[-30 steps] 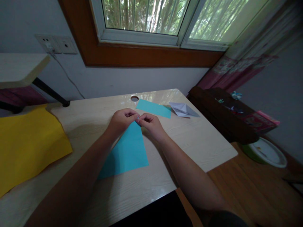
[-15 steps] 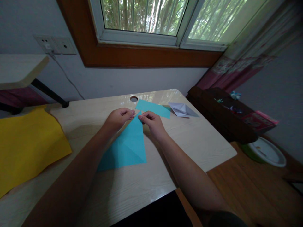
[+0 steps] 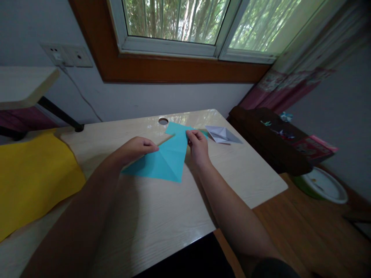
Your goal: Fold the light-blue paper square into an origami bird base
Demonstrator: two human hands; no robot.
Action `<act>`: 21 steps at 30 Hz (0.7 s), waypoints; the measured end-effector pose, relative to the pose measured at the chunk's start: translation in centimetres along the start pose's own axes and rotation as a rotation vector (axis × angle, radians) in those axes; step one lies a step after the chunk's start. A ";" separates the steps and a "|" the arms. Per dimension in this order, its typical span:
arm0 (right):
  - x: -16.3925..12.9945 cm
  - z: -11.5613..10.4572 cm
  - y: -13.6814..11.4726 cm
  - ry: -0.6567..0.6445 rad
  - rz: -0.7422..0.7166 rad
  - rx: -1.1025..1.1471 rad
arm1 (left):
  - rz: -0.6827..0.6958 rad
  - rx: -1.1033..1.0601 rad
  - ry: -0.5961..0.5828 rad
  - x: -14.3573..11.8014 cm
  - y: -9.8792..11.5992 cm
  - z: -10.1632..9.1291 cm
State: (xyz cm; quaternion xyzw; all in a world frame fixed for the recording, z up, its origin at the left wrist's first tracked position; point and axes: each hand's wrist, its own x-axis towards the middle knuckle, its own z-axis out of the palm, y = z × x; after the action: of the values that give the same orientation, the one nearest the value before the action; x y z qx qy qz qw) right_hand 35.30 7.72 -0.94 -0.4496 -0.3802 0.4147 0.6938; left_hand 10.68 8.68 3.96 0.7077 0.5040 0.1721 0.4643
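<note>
- The blue sheet (image 3: 165, 164) is over the middle of the desk (image 3: 237, 173), between the two hands; whether all of it lies flat there, I cannot tell.
- Its longest visible span runs from a pointed left corner to the far right, where the right hand is. Another corner points near and right. Faint creases cross it, one slanting from beside the left thumb to that near right corner. The far edge blends into similar blue paper, so its true long axis is uncertain.
- The left hand (image 3: 135, 150) grasps the sheet's far left edge, thumb on top; its other fingers are partly hidden.
- The right hand (image 3: 199, 146) pinches the sheet at its far right part.
- For good handling, I would keep both pinches light and close to the edges, even out the tension so the thin paper does not buckle, and steer clear of the existing creases.
- Just beyond is a blue strip (image 3: 174, 127), partly covered in this view, its length running left to right.
- Farther right lies a folded pale paper (image 3: 223, 135); well to the left, a yellow sheet (image 3: 37, 175).
</note>
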 end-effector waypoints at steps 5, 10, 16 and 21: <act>1.8 -1.7 0.5 0.149 -0.063 0.050 | -0.043 0.058 -0.103 -0.7 -0.4 -1.8; 3.2 -3.4 0.6 0.304 -0.105 0.056 | -0.042 0.036 -0.092 -1.2 -1.6 -3.6; 3.9 -4.1 1.0 0.366 -0.087 0.025 | -0.019 -0.040 -0.042 -2.0 -1.9 -5.2; 4.0 -4.2 1.5 0.373 -0.101 0.065 | -0.004 -0.011 0.019 -2.2 -1.7 -5.5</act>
State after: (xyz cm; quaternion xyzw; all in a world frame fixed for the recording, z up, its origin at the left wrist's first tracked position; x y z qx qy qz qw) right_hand 40.20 10.50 -3.00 -0.4763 -0.2537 0.3008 0.7863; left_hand 4.84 9.49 5.88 0.7024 0.5090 0.1807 0.4636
